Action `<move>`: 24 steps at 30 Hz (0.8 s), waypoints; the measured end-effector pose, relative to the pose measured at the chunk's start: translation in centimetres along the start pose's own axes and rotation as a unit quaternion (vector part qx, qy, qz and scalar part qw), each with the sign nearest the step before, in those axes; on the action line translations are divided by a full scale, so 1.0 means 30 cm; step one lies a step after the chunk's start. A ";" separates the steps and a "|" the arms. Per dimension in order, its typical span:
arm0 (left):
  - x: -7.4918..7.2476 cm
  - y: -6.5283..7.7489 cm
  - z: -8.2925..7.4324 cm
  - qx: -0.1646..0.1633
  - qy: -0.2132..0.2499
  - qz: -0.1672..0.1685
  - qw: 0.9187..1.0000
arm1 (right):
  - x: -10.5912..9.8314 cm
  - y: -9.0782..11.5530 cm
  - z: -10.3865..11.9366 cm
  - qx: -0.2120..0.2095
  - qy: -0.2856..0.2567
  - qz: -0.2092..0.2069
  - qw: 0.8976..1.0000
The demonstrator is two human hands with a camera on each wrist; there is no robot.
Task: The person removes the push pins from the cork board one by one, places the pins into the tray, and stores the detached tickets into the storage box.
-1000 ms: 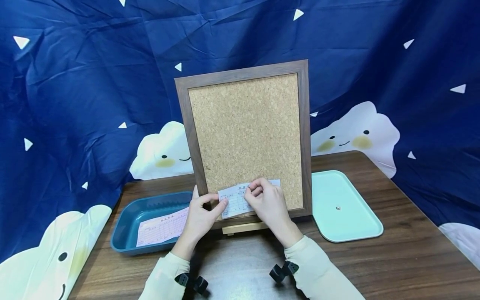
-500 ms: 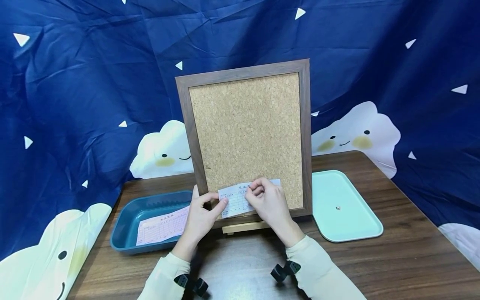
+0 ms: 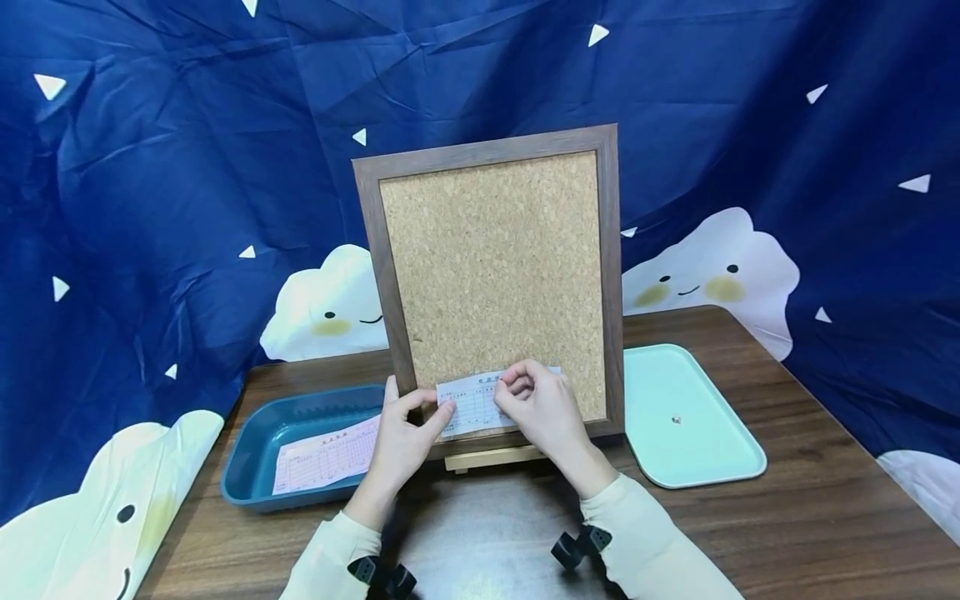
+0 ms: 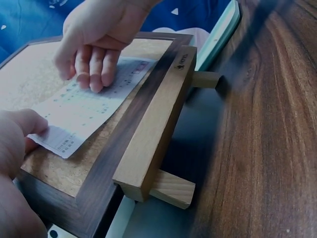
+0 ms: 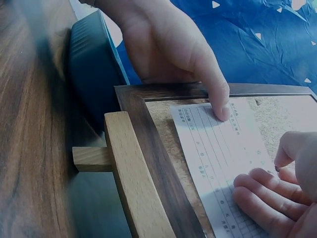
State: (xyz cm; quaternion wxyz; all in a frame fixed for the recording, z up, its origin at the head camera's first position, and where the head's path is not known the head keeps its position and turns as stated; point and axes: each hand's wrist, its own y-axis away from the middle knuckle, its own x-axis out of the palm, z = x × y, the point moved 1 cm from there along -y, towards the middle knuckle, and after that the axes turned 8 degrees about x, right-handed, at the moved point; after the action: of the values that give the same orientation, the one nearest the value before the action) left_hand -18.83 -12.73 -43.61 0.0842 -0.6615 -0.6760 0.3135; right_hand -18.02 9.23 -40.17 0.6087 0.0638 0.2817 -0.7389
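A white printed form slip (image 3: 472, 404) lies over the lower part of the framed cork board (image 3: 495, 258). My left hand (image 3: 405, 429) pinches the slip's left end, its thumb on the front and the forefinger at the edge. Over the slip's middle, my right hand (image 3: 543, 408) holds thumb and forefinger together at the upper edge. A tiny dark pin-like thing (image 5: 277, 168) shows between those fingertips in the right wrist view; its exact kind I cannot tell. The other right fingers (image 4: 96, 69) curl loosely against the paper in the left wrist view.
The board stands on a small wooden easel with a front ledge (image 3: 491, 457). Left of it, a dark blue bin (image 3: 251, 446) holds a pink form (image 3: 326, 454). A mint tray (image 3: 690, 379) with a tiny object (image 3: 677, 419) lies to the right. A blue curtain (image 3: 480, 75) hangs behind.
The right hand has shifted slightly right along the slip, its fingertips still together. The left hand keeps its hold, and the whole head view has moved a little.
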 end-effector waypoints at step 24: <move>-0.044 0.019 0.009 -0.006 0.005 -0.016 1.000 | -0.057 0.004 -0.021 0.003 -0.007 0.015 1.000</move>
State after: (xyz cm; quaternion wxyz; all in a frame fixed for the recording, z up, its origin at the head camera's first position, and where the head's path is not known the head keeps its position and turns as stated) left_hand -18.35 -14.10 -43.74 0.0882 -0.6529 -0.6878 0.3046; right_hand -17.64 11.00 -40.00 0.6214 0.0642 0.2741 -0.7311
